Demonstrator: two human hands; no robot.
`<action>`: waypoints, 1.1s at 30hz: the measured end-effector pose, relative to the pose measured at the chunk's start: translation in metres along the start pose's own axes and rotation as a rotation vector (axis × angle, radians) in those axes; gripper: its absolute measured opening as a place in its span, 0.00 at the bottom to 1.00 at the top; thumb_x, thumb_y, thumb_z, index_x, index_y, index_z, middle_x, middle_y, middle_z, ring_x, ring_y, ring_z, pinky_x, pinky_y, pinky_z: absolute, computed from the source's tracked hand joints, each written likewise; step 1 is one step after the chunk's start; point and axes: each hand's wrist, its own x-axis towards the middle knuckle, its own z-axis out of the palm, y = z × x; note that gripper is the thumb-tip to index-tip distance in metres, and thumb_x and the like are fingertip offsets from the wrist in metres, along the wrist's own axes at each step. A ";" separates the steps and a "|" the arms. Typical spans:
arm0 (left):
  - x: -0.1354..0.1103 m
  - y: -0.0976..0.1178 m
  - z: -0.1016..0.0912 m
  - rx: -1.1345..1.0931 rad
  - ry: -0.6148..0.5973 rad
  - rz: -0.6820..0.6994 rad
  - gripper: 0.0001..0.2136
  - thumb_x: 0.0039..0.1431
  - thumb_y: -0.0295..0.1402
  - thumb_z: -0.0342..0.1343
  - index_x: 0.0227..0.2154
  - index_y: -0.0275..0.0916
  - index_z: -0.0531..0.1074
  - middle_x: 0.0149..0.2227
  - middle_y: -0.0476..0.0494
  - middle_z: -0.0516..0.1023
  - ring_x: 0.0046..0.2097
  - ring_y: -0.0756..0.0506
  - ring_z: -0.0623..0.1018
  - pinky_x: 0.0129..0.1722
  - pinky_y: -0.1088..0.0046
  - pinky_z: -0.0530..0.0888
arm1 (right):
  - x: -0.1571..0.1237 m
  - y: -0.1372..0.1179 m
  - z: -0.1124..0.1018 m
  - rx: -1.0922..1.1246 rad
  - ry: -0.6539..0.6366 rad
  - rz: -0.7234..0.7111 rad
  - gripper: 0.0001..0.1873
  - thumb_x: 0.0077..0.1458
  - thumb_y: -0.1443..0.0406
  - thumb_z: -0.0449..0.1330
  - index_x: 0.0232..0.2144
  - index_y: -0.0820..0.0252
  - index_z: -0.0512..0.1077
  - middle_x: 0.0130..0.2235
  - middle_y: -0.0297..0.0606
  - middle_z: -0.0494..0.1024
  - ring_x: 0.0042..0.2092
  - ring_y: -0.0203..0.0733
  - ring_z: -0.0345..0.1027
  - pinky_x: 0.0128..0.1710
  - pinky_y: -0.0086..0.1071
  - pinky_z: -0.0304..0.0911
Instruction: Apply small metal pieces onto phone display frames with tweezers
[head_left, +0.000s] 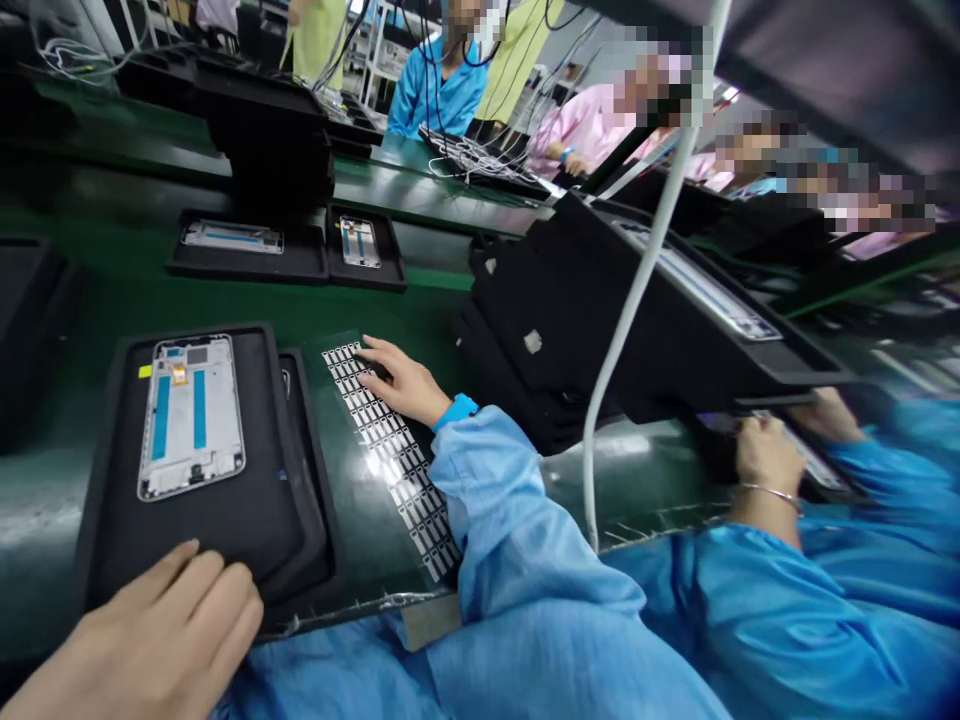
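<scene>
My right hand [405,385] lies over the upper part of a clear sheet with rows of small black-and-silver stickers [401,480]. Its fingers are stretched and apart, the tips touching the sheet. At the lower left, my left hand [169,630] has its fingers bent together at the near edge of a black tray [202,525]; its fingertips are partly hidden. On that tray rests a silver phone frame [219,420] with two blue strips, a small orange flex piece and a yellow tab. Another black tray [319,480] shows underneath, offset to the right.
Farther back on the green bench [405,315] are two black trays [300,262] holding phone frames. A leaning stack of black trays [555,320] stands right, behind a hanging white cable [637,280]. A co-worker's hands [769,460] hold a device; other people sit across.
</scene>
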 end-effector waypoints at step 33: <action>0.183 -0.067 0.002 -0.767 0.267 -0.389 0.27 0.68 0.41 0.45 0.67 0.43 0.50 0.35 0.48 0.79 0.36 0.47 0.79 0.39 0.69 0.77 | -0.020 -0.045 -0.005 0.208 0.651 -0.098 0.17 0.52 0.57 0.69 0.46 0.46 0.77 0.48 0.45 0.71 0.44 0.48 0.71 0.37 0.41 0.74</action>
